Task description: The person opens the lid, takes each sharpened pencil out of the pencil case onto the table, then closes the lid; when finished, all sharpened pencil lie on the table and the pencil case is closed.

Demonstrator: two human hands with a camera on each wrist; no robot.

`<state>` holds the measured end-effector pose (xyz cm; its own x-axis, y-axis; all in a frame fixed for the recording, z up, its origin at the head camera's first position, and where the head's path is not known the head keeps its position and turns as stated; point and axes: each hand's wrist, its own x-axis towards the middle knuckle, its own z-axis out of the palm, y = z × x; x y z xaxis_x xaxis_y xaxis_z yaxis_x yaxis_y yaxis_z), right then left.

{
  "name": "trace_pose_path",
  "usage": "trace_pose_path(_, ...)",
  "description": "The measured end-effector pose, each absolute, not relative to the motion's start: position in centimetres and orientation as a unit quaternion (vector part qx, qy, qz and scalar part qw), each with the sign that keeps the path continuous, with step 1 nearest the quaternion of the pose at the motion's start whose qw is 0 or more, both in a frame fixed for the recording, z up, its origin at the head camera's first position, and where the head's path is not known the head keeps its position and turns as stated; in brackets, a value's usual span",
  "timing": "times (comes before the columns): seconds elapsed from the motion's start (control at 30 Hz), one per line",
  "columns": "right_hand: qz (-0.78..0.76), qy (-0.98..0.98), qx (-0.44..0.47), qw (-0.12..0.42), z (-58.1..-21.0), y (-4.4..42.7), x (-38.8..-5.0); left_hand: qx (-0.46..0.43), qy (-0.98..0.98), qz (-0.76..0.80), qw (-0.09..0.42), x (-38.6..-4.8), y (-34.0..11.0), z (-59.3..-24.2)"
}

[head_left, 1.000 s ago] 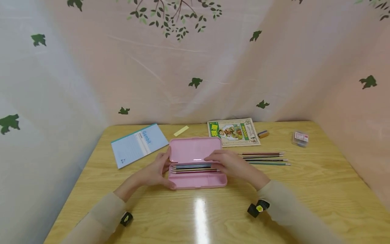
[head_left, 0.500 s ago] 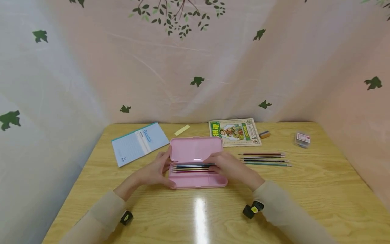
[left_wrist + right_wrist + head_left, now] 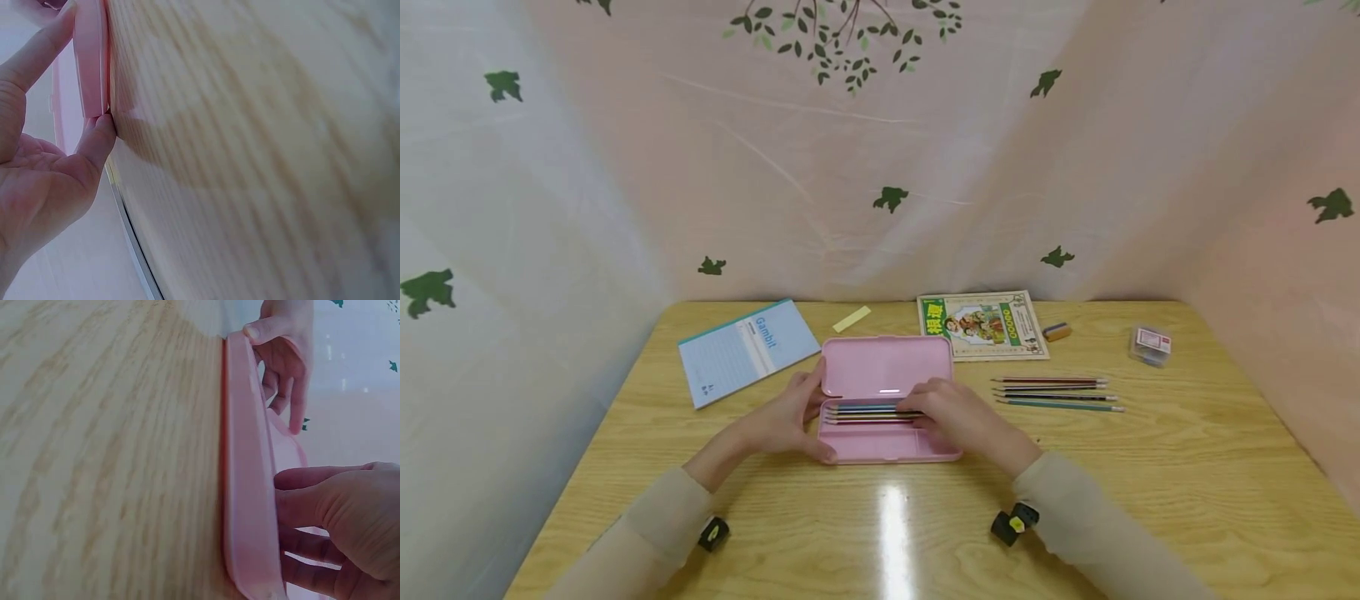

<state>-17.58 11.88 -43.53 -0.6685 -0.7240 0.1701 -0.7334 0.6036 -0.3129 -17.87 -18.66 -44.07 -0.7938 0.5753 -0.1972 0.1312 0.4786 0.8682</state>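
Observation:
A pink pencil case [image 3: 853, 450] lies on the table with its lid [image 3: 886, 367] raised at the back. Several pencils [image 3: 861, 415] lie side by side in its rear compartment, tips to the left. My left hand [image 3: 778, 423] grips the case's left end, thumb on the front corner and fingers behind. My right hand [image 3: 962, 417] reaches over the case's right part, with its fingertips down among the pencils. In the right wrist view, the fingers [image 3: 306, 500] dip behind the case's wall [image 3: 250, 487], so whether they pinch a pencil is hidden.
More pencils [image 3: 1056, 393] lie right of the case. Behind stand out a blue notebook [image 3: 748, 354], a yellow strip [image 3: 852, 319], and an illustrated booklet [image 3: 985, 327]. A small orange-and-blue eraser-like block [image 3: 1057, 332] and a small clear box [image 3: 1150, 346] lie at the right.
My right hand has slid left along the pencils in the case, its fingers nearer the middle. The left hand keeps its hold on the case. The view has shifted slightly.

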Motion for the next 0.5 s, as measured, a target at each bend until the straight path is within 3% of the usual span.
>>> trace_pose_path(0.5, 0.153, -0.908, 0.389, 0.017, -43.76, 10.97, -17.48, 0.218, 0.826, 0.463, 0.234, -17.84, -18.68, -44.12)
